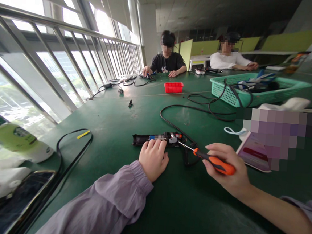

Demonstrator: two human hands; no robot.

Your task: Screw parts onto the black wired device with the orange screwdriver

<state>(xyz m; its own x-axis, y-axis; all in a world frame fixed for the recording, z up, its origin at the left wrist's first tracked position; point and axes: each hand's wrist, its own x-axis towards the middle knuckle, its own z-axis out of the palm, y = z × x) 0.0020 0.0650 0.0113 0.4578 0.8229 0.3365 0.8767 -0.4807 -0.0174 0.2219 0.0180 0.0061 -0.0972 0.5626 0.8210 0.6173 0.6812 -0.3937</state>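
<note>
On the green table lies a long black corded device point(140, 140) with its inner parts laid bare. Blue, grey and orange pieces show inside it. My left hand point(153, 158) rests over its near side, fingers bent onto the body, holding it down. An orange and black screwdriver point(224, 166) is gripped in my right hand point(233, 171). Its thin metal shaft points left, and the tip meets the device near the grey and orange parts. Whether the tip sits in a screw is too small to tell. A black cable point(169, 122) curves away behind the device.
A red tray point(173, 87) and a teal basket point(215, 88) of cables and tools stand farther back. A pink-screened phone point(255, 151) leans at right. At left are a bottle point(14, 137), a black strap point(60, 145) and a dark phone point(23, 200). Several people sit beyond.
</note>
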